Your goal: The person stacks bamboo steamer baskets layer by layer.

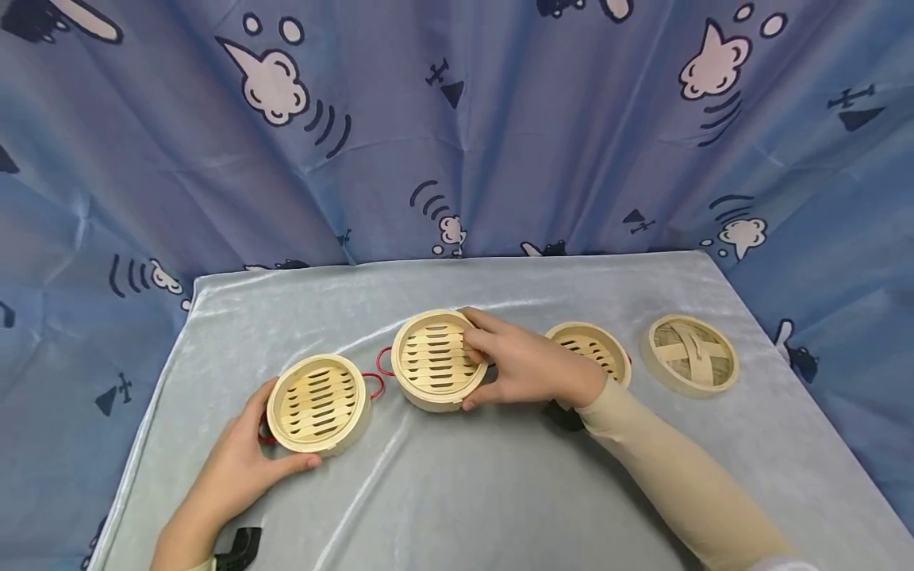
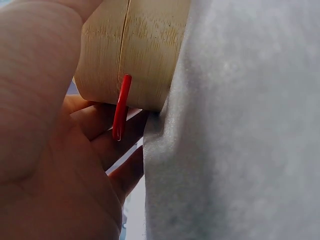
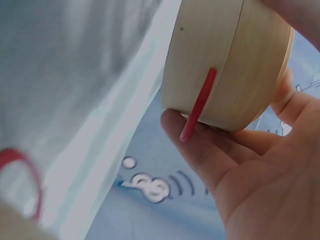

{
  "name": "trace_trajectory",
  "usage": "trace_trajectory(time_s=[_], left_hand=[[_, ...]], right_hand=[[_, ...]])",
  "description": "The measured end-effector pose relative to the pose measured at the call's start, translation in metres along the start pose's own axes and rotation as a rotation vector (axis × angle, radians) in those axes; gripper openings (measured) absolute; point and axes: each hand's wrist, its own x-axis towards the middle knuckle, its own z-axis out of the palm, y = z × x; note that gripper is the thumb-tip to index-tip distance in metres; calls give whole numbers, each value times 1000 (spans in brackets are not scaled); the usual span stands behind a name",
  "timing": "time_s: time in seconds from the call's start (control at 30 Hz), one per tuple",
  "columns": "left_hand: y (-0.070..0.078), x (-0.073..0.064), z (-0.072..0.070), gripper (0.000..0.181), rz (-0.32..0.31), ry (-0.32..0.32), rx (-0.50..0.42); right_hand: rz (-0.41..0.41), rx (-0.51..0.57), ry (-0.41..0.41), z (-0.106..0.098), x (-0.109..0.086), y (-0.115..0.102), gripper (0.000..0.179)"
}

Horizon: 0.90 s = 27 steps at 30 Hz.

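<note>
On the left, a round bamboo steamer basket (image 1: 319,403) with a slatted floor and red side loops is gripped by my left hand (image 1: 239,456), thumb at the near wall and fingers round the far left side. My right hand (image 1: 517,361) holds a second steamer basket (image 1: 435,357) by its right side, with some fingers over the rim. In the right wrist view, fingers reach under this basket's wall (image 3: 215,60), and its base looks a little off the cloth. The left basket's wall (image 2: 135,50) stands at the cloth. Both baskets are apart from each other.
Partly behind my right wrist stands a third slatted steamer basket (image 1: 589,337). Farther right lies a woven bamboo lid (image 1: 690,355) with a strap handle on top. Grey cloth (image 1: 428,500) covers the table, and a blue patterned curtain (image 1: 500,159) hangs behind it.
</note>
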Motion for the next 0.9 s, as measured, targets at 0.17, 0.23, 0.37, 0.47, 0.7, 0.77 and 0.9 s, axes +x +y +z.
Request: trace_trajectory(time_s=[0.17,0.23,0.37,0.47,0.7,0.77,0.9], left_hand=[[-4,-2,1,123,7,7,1],[-5,-2,1,123,9,3,3],[-5,-1,1,124,-1,-11,5],[-4,-1,1,124,-13,-22,5],[-4,0,0,122,3,-11,-1],[-5,1,0,122,13,-3,2],[-4,3,-2,120,18,-6,-2]], right_hand=[[-69,-12,-3,0,21,-14,63],[-98,-10,-5,0,29,-19,62],[-154,-7,-17,2,43,-29,62],[-190,-6,-24,4,54,-35,62],[-265,8,-55,12,77,-48,63],[-280,3,-57,15,82,-50,63],[-298,3,-51,20,89,-52,63]])
